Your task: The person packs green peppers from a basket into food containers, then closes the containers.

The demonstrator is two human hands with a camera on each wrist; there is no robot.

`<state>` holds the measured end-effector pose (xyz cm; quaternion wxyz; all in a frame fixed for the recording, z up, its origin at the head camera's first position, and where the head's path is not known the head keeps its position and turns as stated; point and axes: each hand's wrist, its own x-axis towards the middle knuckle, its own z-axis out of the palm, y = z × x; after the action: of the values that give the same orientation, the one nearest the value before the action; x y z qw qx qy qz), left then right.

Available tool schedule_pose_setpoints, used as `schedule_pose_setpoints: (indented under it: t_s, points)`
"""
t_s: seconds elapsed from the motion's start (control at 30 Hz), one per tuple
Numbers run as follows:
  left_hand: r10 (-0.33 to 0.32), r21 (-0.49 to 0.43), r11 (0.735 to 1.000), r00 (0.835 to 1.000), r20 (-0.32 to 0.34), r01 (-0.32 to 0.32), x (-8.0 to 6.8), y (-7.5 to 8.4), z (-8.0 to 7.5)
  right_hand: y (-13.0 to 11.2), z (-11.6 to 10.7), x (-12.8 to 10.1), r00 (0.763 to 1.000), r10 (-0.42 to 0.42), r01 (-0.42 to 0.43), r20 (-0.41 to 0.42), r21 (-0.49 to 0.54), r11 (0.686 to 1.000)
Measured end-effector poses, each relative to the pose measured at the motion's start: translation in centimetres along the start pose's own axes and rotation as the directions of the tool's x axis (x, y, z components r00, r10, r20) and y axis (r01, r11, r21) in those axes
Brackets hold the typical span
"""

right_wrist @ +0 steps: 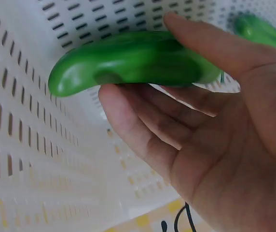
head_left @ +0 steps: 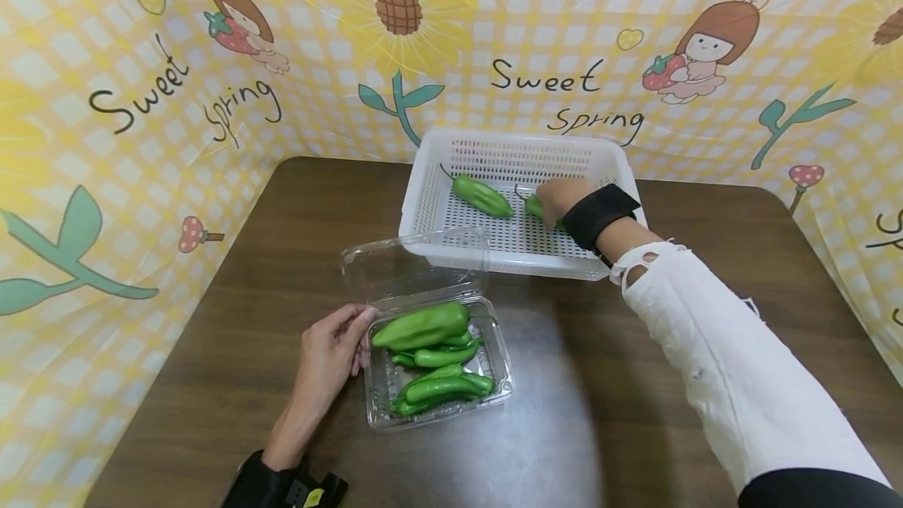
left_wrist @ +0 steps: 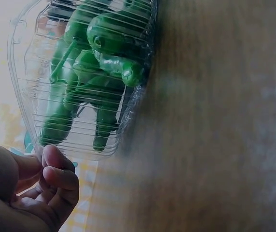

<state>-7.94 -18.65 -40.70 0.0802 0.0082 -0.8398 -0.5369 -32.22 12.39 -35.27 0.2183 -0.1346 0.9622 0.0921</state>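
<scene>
My left hand (head_left: 328, 355) pinches the left rim of a clear plastic clamshell box (head_left: 499, 367), thumb against fingers, near its hinge. Several green peppers (head_left: 423, 325) lie in the box, and its clear lid (head_left: 416, 265) stands raised, leaning over the basket's front rim. Inside the white slotted basket (head_left: 433, 214) my right hand (head_left: 564, 198) holds a green pepper (right_wrist: 123, 63); the right wrist view has the thumb along one side and the fingertips against the other. Another green pepper (head_left: 482, 196) lies to the left on the basket floor.
The brown wooden table (head_left: 282, 241) carries both containers, with the basket behind the box. A yellow checked cloth (head_left: 451, 45) printed with flowers and words hangs behind and along both sides.
</scene>
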Motion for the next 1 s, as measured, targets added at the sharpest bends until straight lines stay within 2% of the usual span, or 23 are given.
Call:
schedule_pose_setpoints:
  t_s: [0.2, 0.47, 0.77, 1.0]
  points:
    - [0.003, 0.001, 1.0, 1.0, -0.002, -0.003, -0.1, 0.0, 0.0, -0.7, 0.9, 0.0, 1.0, 0.002, -0.002, -0.023, -0.008, 1.0]
    - [0.0, 0.0, 1.0, 1.0, -0.011, 0.0, -0.1, 0.0, 0.1, -0.5, 0.9, 1.0, 1.0, -0.015, 0.015, 0.001, 0.026, 1.0]
    - [-0.001, 0.0, 1.0, 1.0, -0.007, 0.001, -0.2, -0.1, 0.0, 0.0, -0.6, 0.2, 0.993, -0.085, 0.093, -0.081, 0.102, 0.99]
    - [0.003, -0.001, 1.0, 1.0, -0.002, -0.003, -0.2, -0.1, 0.0, 0.6, -2.0, -1.5, 0.984, -0.136, 0.148, -0.111, 0.106, 0.983]
